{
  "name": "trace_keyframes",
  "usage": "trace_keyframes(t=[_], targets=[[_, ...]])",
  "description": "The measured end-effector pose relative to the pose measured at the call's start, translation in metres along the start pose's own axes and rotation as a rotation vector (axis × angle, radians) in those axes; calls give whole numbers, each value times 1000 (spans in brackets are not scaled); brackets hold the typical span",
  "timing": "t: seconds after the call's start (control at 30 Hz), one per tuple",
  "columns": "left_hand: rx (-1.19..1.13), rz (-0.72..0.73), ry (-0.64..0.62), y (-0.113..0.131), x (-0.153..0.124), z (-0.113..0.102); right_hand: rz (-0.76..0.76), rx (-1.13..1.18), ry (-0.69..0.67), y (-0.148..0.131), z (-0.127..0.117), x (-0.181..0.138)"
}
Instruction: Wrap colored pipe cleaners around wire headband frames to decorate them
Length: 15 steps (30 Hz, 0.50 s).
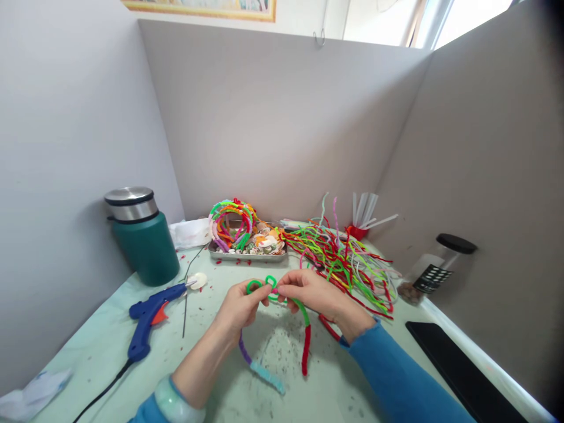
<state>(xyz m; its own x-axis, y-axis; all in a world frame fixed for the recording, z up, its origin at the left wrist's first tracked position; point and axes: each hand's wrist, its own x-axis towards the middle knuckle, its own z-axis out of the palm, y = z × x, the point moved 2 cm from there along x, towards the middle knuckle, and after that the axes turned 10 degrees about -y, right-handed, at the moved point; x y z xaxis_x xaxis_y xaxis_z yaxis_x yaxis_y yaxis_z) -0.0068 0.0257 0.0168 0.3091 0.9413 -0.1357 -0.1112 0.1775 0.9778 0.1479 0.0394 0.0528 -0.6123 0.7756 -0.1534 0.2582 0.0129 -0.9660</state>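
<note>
Chenille band (304, 312), held up over the bench (176, 376), right between the fingertips of the left hand (241, 305) and the right hand (312, 289). Pinched among its small green loops (267, 282) by thumb and finger of the left hand; gripped at a tiny pink bit close by, with thumb and fingers of the right hand. Trailing a purple and light-blue tail below the left hand, a green and red tail below the right; cannot tell the join, hidden behind the fingers. Beyond the band, slightly to its left, a metal tray (247, 257) with bundled colourful rings (215, 226) on one side and pale flat pieces (268, 241) on the other. Beyond the band to its right, a loose heap of chenille stems (348, 258), then farther off a red cup (356, 233) of white sticks (363, 208). Well to the band's right, a black-lidded jar (434, 273) and a black slab (458, 367). To the band's left, a blue glue gun (147, 329), and farther left a green flask (147, 249).
</note>
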Motion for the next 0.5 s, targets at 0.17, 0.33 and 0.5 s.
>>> trace_keyframes(t=[0.17,0.33,0.5], targets=[[2,25,-30,3,-2,1,55,65,-79,3,2,0],[16,-9,-28,6,-3,3,48,173,-125,8,0,2],[34,-25,-4,5,-3,2,22,133,-59,6,-2,1]])
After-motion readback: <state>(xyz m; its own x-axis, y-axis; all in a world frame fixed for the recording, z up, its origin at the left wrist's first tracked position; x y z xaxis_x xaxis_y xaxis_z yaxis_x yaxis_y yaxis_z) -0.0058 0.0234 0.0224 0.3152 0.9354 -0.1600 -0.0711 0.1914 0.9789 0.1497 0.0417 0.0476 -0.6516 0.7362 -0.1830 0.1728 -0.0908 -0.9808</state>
